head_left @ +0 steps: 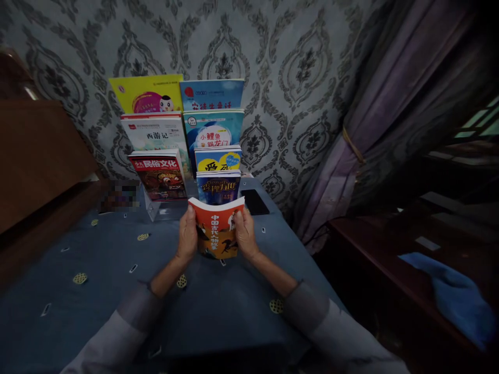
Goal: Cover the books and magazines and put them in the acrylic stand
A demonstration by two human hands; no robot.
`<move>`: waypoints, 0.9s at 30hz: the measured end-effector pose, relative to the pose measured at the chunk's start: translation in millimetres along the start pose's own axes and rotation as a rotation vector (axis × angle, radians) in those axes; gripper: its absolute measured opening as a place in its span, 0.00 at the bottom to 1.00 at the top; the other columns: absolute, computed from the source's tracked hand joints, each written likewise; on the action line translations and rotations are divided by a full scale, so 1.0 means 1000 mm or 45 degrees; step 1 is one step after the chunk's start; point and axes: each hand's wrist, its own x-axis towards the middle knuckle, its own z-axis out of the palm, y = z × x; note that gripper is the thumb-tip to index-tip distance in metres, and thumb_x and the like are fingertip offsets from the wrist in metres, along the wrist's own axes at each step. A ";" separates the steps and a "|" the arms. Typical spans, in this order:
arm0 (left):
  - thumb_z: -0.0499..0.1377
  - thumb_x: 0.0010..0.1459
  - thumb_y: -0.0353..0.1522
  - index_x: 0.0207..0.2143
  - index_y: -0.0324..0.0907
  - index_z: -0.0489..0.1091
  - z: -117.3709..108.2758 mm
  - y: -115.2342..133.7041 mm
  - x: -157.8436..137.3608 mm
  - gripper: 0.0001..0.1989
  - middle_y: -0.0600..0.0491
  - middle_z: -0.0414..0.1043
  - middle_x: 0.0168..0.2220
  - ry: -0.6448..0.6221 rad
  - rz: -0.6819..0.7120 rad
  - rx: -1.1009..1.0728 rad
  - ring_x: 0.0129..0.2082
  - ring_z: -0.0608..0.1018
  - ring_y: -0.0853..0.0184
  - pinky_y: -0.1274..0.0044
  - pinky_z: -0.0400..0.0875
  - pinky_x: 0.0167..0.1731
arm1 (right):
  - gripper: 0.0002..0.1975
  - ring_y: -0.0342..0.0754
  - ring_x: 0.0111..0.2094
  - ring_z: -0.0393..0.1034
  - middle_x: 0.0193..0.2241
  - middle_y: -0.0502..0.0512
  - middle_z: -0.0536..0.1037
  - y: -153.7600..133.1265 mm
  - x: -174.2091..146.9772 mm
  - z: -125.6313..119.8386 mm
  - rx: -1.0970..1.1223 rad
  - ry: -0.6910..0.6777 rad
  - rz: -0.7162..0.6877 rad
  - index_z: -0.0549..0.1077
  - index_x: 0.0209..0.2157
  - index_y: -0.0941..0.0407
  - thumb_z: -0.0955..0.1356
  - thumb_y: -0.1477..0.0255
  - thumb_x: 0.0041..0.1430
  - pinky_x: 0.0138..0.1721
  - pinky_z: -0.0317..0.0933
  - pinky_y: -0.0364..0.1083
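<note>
An orange paperback book (215, 228) is held upright between my two hands, its cover bowed and facing me. My left hand (187, 234) grips its left edge, thumb at the front. On the right edge my right hand (246, 231) has the same kind of grip; the fingers behind the book are hidden. Just beyond it stands a clear display rack (156, 212) with books in tiers. A dark blue book (218, 188) is in the lowest right tier, partly covered by the orange one. To its left is a red-covered book (159, 179).
Higher tiers hold a yellow book (146, 93), a white book (158, 130) and blue books (212, 93). A dark flat object (255, 201) lies right of the rack on the blue tablecloth (105, 311). A blue cloth (456, 296) drapes over dark red furniture (362, 234) at right.
</note>
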 end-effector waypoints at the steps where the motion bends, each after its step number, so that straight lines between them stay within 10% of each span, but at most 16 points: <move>1: 0.56 0.59 0.59 0.37 0.38 0.76 -0.002 -0.003 0.001 0.32 0.48 0.82 0.37 0.001 0.008 0.024 0.38 0.81 0.63 0.75 0.75 0.42 | 0.27 0.53 0.40 0.75 0.37 0.55 0.81 0.003 -0.002 -0.001 -0.005 -0.004 0.009 0.73 0.44 0.54 0.64 0.45 0.61 0.44 0.70 0.50; 18: 0.58 0.62 0.53 0.54 0.44 0.61 -0.020 -0.039 -0.015 0.28 0.49 0.74 0.50 -0.089 0.131 0.362 0.51 0.76 0.62 0.73 0.70 0.52 | 0.26 0.53 0.37 0.80 0.36 0.55 0.84 0.018 -0.027 -0.020 0.157 -0.222 0.352 0.80 0.41 0.55 0.72 0.47 0.54 0.41 0.75 0.51; 27: 0.62 0.57 0.55 0.49 0.45 0.67 -0.019 -0.035 -0.015 0.28 0.51 0.75 0.49 -0.142 -0.090 0.126 0.50 0.77 0.62 0.74 0.71 0.51 | 0.29 0.56 0.40 0.81 0.37 0.58 0.85 0.008 -0.031 -0.015 0.529 -0.287 0.595 0.81 0.40 0.57 0.75 0.46 0.49 0.49 0.74 0.57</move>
